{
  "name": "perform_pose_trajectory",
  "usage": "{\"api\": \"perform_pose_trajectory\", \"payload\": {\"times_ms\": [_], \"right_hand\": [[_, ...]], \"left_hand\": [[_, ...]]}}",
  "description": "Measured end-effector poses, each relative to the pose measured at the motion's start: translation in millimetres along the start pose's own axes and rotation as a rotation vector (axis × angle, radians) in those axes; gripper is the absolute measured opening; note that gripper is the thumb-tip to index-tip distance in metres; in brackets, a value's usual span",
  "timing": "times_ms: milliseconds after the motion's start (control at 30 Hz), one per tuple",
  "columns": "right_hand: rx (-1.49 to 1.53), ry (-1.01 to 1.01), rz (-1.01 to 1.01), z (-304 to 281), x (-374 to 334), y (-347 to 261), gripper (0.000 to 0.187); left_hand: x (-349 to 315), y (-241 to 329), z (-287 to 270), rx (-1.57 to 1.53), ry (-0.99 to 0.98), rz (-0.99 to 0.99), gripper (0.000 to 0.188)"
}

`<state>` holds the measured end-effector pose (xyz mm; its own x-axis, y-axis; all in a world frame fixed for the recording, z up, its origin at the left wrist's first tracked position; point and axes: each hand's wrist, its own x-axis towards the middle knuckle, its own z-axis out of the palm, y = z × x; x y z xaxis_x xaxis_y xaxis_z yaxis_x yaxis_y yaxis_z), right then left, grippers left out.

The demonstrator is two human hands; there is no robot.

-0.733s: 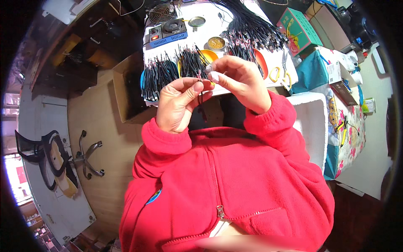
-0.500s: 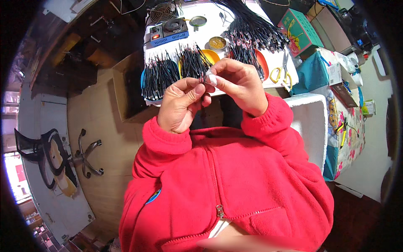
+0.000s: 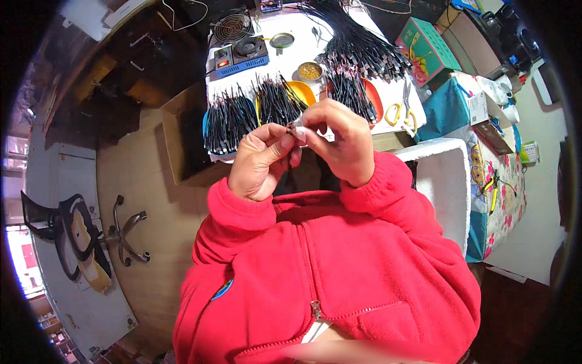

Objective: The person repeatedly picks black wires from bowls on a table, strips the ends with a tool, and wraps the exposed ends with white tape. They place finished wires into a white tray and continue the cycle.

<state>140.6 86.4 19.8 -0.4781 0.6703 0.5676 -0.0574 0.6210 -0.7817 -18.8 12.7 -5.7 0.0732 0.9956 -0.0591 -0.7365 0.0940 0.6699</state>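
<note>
In front of my chest both hands meet, fingertips to fingertips. My left hand is closed in a pinch on a small, dark reddish wire end, mostly hidden by the fingers. Against the same spot my right hand pinches with thumb and forefinger, their tips wrapped in something white. Whether the right fingers grip the wire itself is too small to tell. Just beyond the hands, bundles of short black cables with metal plugs lie in a blue tray, a yellow tray and a red tray.
A blue hot-plate device with a lit switch stands at the back left, near a round tin. Yellow-handled scissors lie at the table's right. A white foam box stands beside my right arm, an office chair far left.
Both hands have come slightly lower in the picture, the right one also a little leftward. Their fingertips stay together at the small piece.
</note>
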Motion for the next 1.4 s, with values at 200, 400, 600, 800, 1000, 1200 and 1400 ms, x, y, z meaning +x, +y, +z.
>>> {"api": "perform_pose_trajectory", "payload": {"times_ms": [200, 400, 600, 800, 1000, 1200, 1400], "right_hand": [[0.38, -0.006, 0.137, 4.1, -11.2, 0.8, 0.009], [0.98, -0.024, 0.353, 11.3, -16.6, 0.0, 0.011], [0.756, -0.035, 0.268, 7.7, -16.6, -2.9, 0.009], [0.811, 0.007, 0.402, 9.8, -17.4, 3.0, 0.011], [0.829, -0.008, 0.364, 7.7, -15.4, 5.6, 0.013], [0.685, -0.126, 0.319, -0.4, -11.3, 0.3, 0.014], [0.978, -0.095, 0.494, 4.4, -15.1, 3.1, 0.013]], "left_hand": [[-2.1, -2.1, -1.7, -0.124, -0.096, -0.046, 0.011], [-4.6, -2.2, -5.4, -0.237, -0.164, -0.102, 0.013], [-4.1, 1.7, -7.5, -0.191, -0.167, -0.123, 0.011], [-6.2, 1.1, -4.9, -0.186, -0.123, -0.122, 0.01], [-5.5, 1.9, -7.2, -0.192, -0.11, -0.132, 0.012], [-4.2, 0.6, -7.8, -0.138, -0.132, -0.154, 0.015], [-5.8, -0.1, -5.7, -0.15, -0.158, -0.187, 0.016]]}}
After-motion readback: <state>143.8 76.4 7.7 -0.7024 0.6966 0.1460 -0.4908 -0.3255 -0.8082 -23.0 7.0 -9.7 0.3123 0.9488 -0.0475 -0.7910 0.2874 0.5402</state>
